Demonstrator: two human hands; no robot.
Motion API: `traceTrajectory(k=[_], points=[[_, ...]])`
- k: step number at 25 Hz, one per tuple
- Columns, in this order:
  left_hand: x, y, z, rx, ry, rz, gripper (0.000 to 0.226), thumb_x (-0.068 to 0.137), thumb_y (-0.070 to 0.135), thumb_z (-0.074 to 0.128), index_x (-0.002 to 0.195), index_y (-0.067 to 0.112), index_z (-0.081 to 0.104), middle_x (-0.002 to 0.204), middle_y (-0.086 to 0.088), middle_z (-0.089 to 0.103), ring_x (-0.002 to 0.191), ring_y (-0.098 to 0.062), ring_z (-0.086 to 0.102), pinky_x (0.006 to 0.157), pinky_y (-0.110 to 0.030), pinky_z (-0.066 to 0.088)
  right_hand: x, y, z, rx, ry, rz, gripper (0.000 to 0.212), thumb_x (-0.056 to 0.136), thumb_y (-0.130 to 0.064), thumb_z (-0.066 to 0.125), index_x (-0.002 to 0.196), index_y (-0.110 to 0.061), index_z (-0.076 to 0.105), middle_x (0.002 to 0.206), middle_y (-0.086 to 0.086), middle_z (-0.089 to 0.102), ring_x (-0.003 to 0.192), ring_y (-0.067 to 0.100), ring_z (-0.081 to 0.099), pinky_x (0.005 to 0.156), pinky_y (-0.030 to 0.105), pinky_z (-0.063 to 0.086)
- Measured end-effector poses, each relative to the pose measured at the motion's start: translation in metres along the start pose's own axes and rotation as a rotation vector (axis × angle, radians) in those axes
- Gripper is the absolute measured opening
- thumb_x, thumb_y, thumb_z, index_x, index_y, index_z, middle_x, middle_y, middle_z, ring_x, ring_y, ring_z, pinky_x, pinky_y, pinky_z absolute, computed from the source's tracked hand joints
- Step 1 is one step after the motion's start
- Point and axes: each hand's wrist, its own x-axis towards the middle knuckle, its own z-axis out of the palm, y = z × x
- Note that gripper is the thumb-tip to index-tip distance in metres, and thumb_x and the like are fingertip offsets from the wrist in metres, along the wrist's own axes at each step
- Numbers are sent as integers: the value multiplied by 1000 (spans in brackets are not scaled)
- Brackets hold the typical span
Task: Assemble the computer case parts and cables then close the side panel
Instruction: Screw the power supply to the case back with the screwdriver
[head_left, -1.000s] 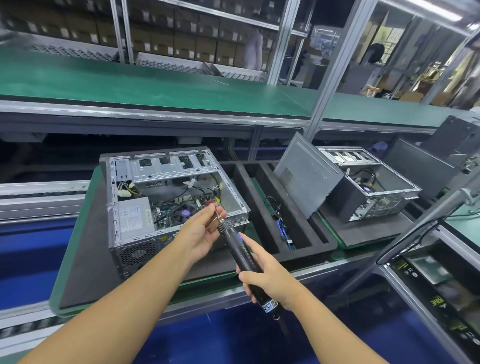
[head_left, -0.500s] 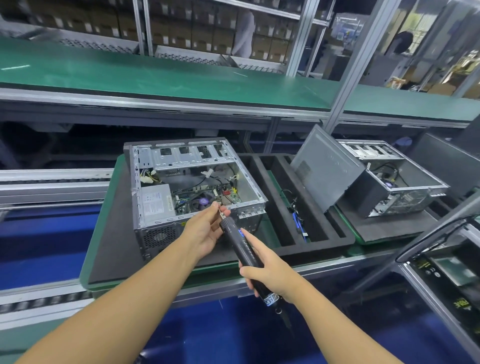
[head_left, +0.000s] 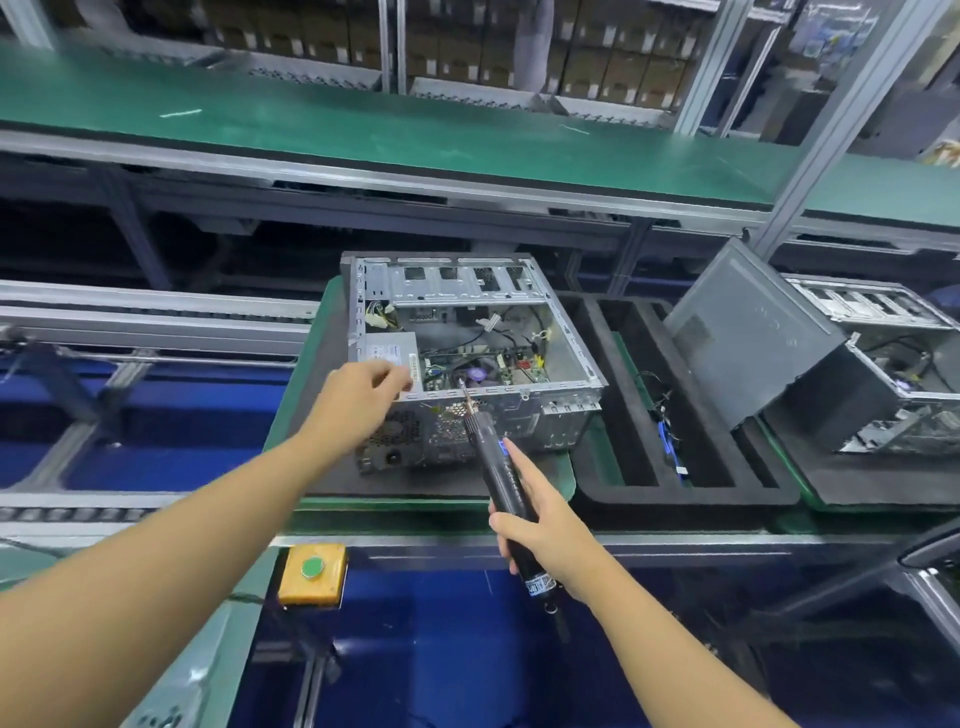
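Hands first: the person's left hand (head_left: 363, 397) is out over the near-left corner of the open computer case (head_left: 550, 423). Its fingers are loosely curled with the tips bunched together, and honestly can't tell if it's pinching anything. The right hand (head_left: 543, 530) is wrapped around a black electric screwdriver (head_left: 501, 478), index finger laid up the barrel, and the bit tip sits right at the case's near top rim.

Biggest thing around is the long green shelf (head_left: 363, 130) running across the back. Below it, the case lies on its side, open face up, on a dark mat (head_left: 332, 467) on the green worktop (head_left: 415, 503). Off to the right there's a second open case (head_left: 883, 384) with a grey side panel (head_left: 748, 332) leaning tilted against it. Between the two cases sits a black foam tray (head_left: 602, 364) with long slots. Down front is a yellow box with a green button (head_left: 311, 569), and a few cables (head_left: 667, 436) lie in one tray slot.
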Motion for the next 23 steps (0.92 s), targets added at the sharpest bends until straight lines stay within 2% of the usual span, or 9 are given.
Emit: traceTrajectory(k=[2, 5, 7, 9, 13, 15, 18, 20, 23], points=[[14, -16, -28, 275, 5, 203, 26, 96, 44, 54, 108, 24, 67, 115, 4, 66, 108, -16, 60, 86, -29, 43, -2, 8, 9, 43, -15, -25, 84, 83, -23, 68, 142, -70, 29, 99, 2, 71, 66, 20, 59, 64, 38, 58], [39, -35, -46, 675, -349, 310, 81, 84, 61, 63, 151, 24, 36, 163, -2, 17, 149, -19, 19, 118, -38, 23, -8, 28, 32, 121, -51, -46, 86, 82, -23, 67, 142, -70, 28, 92, -3, 69, 69, 21, 59, 62, 38, 55], [50, -46, -42, 917, -491, 287, 110, 75, 71, 66, 158, 29, 7, 164, -3, -11, 152, -22, -4, 122, -44, 16, -11, 45, 50, 126, -95, -22, 87, 81, -22, 67, 143, -70, 27, 93, -3, 69, 69, 21, 59, 63, 38, 55], [56, -61, -32, 985, -496, 280, 120, 73, 67, 70, 157, 30, -7, 163, -7, -18, 152, -26, -8, 122, -42, 14, -9, 59, 67, 102, -130, 24, 88, 80, -24, 68, 142, -71, 26, 96, -3, 70, 69, 20, 61, 64, 36, 55], [52, -78, -21, 1038, -263, 422, 116, 72, 68, 71, 157, 30, 1, 165, -2, -1, 152, -24, -4, 121, -48, 12, 4, 72, 92, 54, -168, 95, 88, 80, -24, 66, 142, -71, 26, 102, 0, 68, 69, 18, 62, 65, 35, 56], [59, -72, -21, 1059, -282, 491, 114, 67, 75, 68, 155, 25, 15, 164, -2, 6, 152, -23, -2, 121, -48, 10, 13, 77, 101, 46, -168, 122, 88, 81, -22, 65, 142, -71, 26, 104, 1, 68, 69, 18, 62, 64, 35, 56], [88, -45, -26, 955, -468, 302, 110, 50, 99, 41, 130, 24, 42, 155, -2, 26, 146, -20, 20, 116, -52, 14, 19, 85, 112, 29, -156, 167, 88, 81, -23, 65, 142, -72, 25, 109, 2, 67, 69, 18, 63, 63, 34, 56], [110, -34, -22, 891, -441, 144, 99, 55, 101, 19, 112, 25, 47, 142, -5, 45, 131, -24, 41, 110, -52, 24, 20, 90, 118, 17, -141, 186, 88, 81, -23, 65, 143, -70, 23, 116, 4, 64, 70, 18, 64, 64, 34, 57], [127, -51, 0, 933, -246, 179, 100, 74, 88, 8, 135, 16, 39, 145, -14, 44, 136, -33, 32, 111, -52, 24, 21, 97, 127, 10, -114, 197, 89, 81, -23, 64, 143, -70, 23, 112, 2, 67, 71, 17, 66, 64, 34, 58]])
